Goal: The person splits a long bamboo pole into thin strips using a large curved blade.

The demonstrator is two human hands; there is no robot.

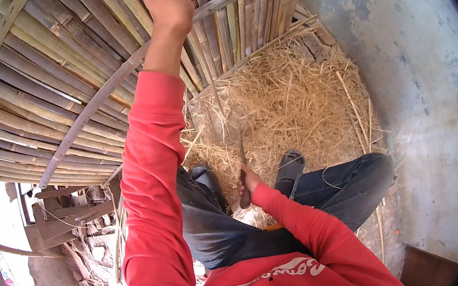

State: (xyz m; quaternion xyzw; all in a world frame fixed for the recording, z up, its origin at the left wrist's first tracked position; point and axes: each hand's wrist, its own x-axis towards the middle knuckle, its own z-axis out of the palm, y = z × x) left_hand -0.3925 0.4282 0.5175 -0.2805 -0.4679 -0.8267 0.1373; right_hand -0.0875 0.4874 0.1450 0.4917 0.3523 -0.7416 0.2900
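At the top edge, my left hand (169, 4) is raised and closed, its fingers partly cut off by the picture's rim. A thin bamboo strip (212, 82) runs down from beneath this hand toward the straw; where the fingers grip it is hidden. Low between my knees, my right hand (251, 179) wraps round a wooden-handled knife (245, 199). Its dark, narrow blade points away from me, almost edge-on, close to the strip's lower end. Fine detail of the blade is hard to make out.
A bamboo slat panel (82, 64) with curved crosspieces (96, 105) leans at the far left. Loose straw (287, 101) and shavings cover the ground ahead of my shoes. A worn bluish wall (423, 90) stands on the right. Wood pieces and rubble (95, 239) lie lower left.
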